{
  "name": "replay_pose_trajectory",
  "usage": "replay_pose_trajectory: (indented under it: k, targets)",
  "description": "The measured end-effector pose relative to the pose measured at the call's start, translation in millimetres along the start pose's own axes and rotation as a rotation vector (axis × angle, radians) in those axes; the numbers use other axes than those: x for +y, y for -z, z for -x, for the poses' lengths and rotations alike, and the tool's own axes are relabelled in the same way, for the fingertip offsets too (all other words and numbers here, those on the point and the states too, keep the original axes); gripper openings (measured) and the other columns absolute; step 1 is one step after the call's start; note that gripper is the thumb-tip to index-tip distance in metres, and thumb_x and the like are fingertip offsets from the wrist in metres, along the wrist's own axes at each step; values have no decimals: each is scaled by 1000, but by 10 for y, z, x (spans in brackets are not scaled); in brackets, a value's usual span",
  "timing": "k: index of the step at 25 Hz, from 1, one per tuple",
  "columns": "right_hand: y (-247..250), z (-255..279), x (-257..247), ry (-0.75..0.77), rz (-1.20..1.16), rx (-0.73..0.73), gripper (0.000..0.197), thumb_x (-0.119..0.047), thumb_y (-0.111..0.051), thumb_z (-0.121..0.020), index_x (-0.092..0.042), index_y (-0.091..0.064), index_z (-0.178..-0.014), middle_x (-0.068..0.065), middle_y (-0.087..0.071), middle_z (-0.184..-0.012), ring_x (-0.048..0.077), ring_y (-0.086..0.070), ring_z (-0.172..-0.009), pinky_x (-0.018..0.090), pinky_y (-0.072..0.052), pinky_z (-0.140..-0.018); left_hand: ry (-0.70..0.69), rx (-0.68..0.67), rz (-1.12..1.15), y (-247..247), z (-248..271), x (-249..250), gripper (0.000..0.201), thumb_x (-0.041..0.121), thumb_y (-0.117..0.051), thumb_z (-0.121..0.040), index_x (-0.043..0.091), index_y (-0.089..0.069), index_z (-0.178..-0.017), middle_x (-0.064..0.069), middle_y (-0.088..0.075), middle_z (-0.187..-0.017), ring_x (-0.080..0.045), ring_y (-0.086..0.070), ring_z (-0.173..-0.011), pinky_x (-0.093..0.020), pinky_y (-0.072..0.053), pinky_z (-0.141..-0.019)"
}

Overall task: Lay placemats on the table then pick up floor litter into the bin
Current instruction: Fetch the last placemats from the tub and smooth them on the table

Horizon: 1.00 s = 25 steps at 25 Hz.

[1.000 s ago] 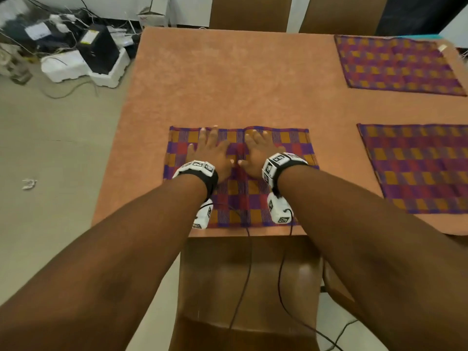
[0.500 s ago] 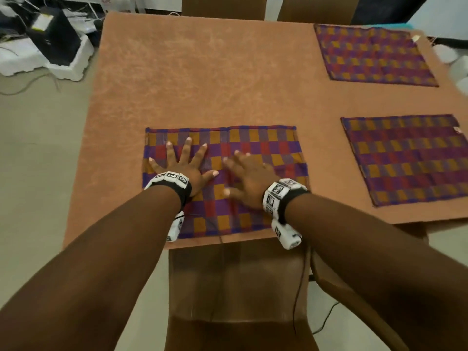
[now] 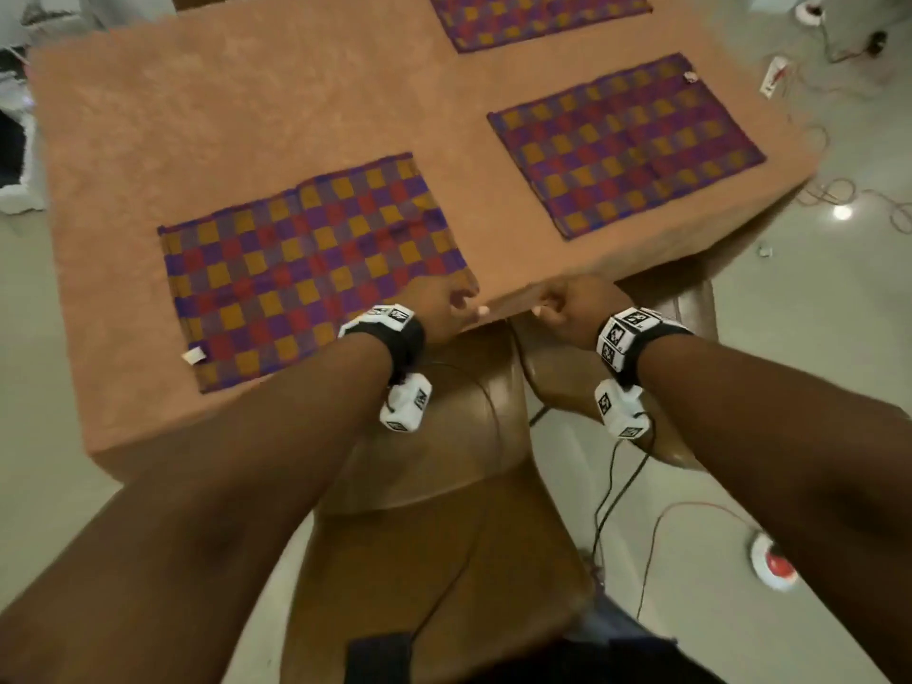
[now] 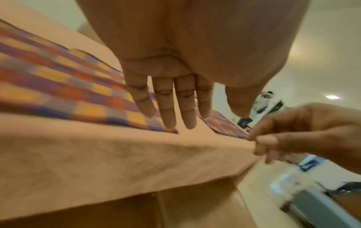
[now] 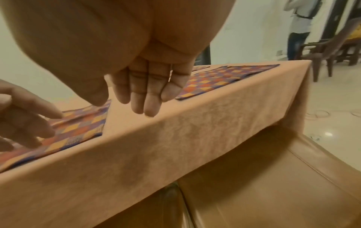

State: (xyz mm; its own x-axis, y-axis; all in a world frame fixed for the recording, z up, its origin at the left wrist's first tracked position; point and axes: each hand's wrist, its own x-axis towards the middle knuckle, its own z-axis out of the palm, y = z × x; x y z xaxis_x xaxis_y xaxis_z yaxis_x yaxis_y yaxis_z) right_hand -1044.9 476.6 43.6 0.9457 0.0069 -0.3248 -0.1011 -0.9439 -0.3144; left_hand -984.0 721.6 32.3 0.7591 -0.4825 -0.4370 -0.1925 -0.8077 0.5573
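A brown chair [image 3: 434,486] is standing on a pale glossy floor [image 3: 814,338], where cables [image 3: 849,195] are trailing; another dark chair [image 5: 330,50] is sitting by a white wall [image 5: 244,27]

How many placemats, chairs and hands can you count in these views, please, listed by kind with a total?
Placemats: 3, near one, right one, far one, all on the table.
Chairs tucked at the near edge: 2.
Hands: 2, left hand, right hand, holding nothing.
Total: 7.
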Motion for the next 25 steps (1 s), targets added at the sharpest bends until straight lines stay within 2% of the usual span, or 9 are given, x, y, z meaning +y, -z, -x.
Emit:
replay_pose_trajectory:
  k: [2,4,6,9,14,17,20,24,25]
  targets:
    - [64,449,284,-37,-167,69,20,-33,-63,-88,-23,-72,-101,2,-75,-94,25,-69,-89,31,-52,-76,-88,-32,107,-537,83,802,48,60,-65,-84,30,-68,-121,6,-71,-109,-15,-66,-99,-30,-51,-85]
    - [161,1074,715,-82,-350,201,20,-23,-60,-90,-23,-73,-104,1,-75,-96,20,-68,-88,31,-54,-80,-170,-27,202,-1083,245,1604,40,49,-66,-87,26,-69,-120,7,-71,-108,-11,-64,-94,-24,-46,-77]
    - [251,1719,1256,-168,-484,333,18,-24,-61,-90,-24,-73,-103,-3,-74,-94,14,-66,-84,28,-54,-80,-223,-39,293,-1501,405,2243,37,45,-67,-87,26,-69,-119,9,-72,-107,-8,-66,-93,-22,-49,-77]
    - [392,2755,2246,-319,-596,401,17,-30,-66,-89,-24,-73,-103,-5,-73,-91,12,-66,-85,27,-54,-80,-320,-131,288,-2000,544,3167,35,47,-68,-83,29,-70,-113,9,-74,-100,-3,-68,-87,-18,-51,-74]
    - [494,4165,3586,-574,-621,534,16,-34,-68,-88,-23,-73,-99,-12,-67,-84,8,-62,-78,24,-51,-79,-364,-173,375,-2547,455,4407,26,54,-70,-83,40,-72,-105,4,-74,-105,-16,-69,-96,-37,-56,-85]
    - [553,4558,4155,-623,-596,545,17,-36,-67,-89,-24,-73,-99,-10,-68,-85,9,-63,-80,23,-49,-78,-390,-274,306,-2837,293,4977,27,52,-70,-85,37,-71,-108,5,-74,-106,-16,-70,-100,-41,-57,-93]
    - [670,4561,4677,-626,-609,521,16,-39,-68,-89,-27,-72,-99,-11,-67,-86,9,-61,-82,24,-48,-79,-446,-345,229,-3109,14,5500,18,46,-71,-87,40,-69,-104,3,-75,-102,-12,-72,-87,-40,-58,-91]
    - [860,4200,5359,-596,-566,446,17,-37,-66,-90,-25,-72,-101,-11,-66,-87,10,-61,-85,23,-44,-79,-403,-397,270,-3457,-587,6037,21,28,-69,-93,20,-69,-113,-3,-75,-100,-5,-68,-75,-20,-55,-75]
    - [912,4058,5532,-581,-548,436,18,-37,-66,-90,-25,-72,-102,-11,-66,-87,10,-61,-85,23,-46,-79,-392,-411,293,-3525,-765,6105,22,26,-69,-94,18,-69,-114,-6,-75,-101,-6,-68,-76,-20,-56,-75]
